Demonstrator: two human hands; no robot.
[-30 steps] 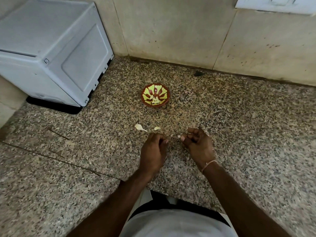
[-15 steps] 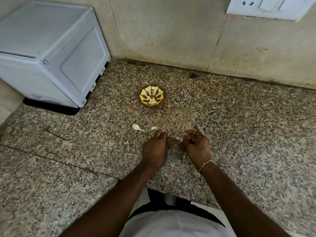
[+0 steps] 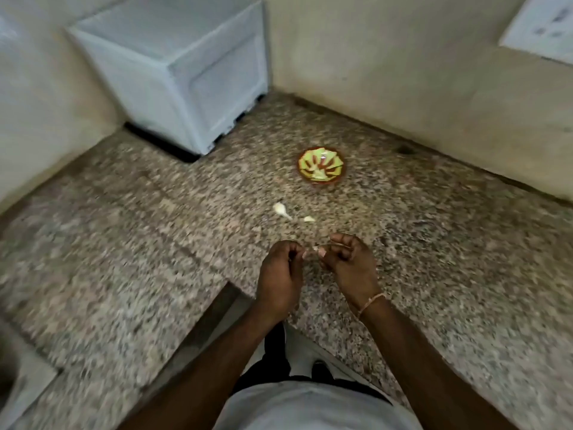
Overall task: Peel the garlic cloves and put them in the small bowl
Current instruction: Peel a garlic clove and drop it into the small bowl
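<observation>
So there's a big speckled granite counter (image 3: 130, 243) running into a corner, with beige tiled walls (image 3: 387, 57) behind it. Parked at the back left is a white boxy appliance (image 3: 186, 69), looks like a microwave seen from the rear but it's pretty blurry so don't quote me. A white switch plate (image 3: 539, 29) pokes into the top right on the wall.

The person is standing right up against the counter edge, white shirt (image 3: 310, 408) at the bottom, both forearms reaching out over the stone. The left hand (image 3: 280, 277) and right hand (image 3: 348, 265) are held close together just above the counter, fingers curled in on both, thumbs and fingertips nearly meeting in the middle. Between them there's a tiny pale bit, the garlic clove (image 3: 315, 248), pinched at the right hand's fingertips, with the left hand's tips right at it too. Honestly it's so small and smeared that I can't tell how much of it each hand has. There's a thin thread bracelet (image 3: 370, 302) on the right wrist.

Further back on the counter, well apart from the hands, sits the small bowl (image 3: 321, 165), reddish-brown rim with a yellow-green pattern inside. Whether anything's in it I can't make out.

Between the bowl and the hands lie two scraps on the stone: a pale garlic piece (image 3: 280, 209) with a little tail, and just beside it a smaller peel flake (image 3: 309, 219)
</observation>
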